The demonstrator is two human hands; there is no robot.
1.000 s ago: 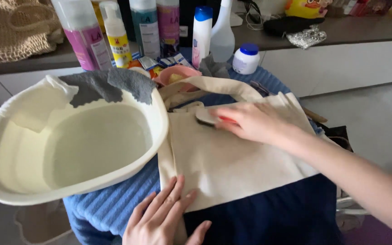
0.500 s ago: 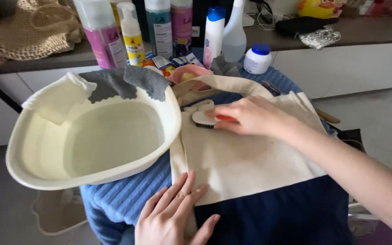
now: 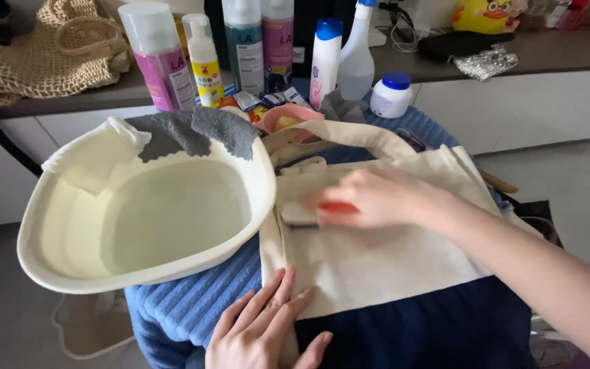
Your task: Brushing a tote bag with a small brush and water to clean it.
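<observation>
right hand (image 3: 384,198), fingers clamped on a small brush (image 3: 308,213), scrubs a cream tote bag (image 3: 377,260) that the left hand (image 3: 261,328) pins flat, fingers spread, near-centre; a stray push could tip the water-filled basin (image 3: 56,253) at left.

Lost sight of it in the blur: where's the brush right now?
In the head view the brush is centre frame under the right hand, lying on the cream tote bag just right of the basin.
</observation>
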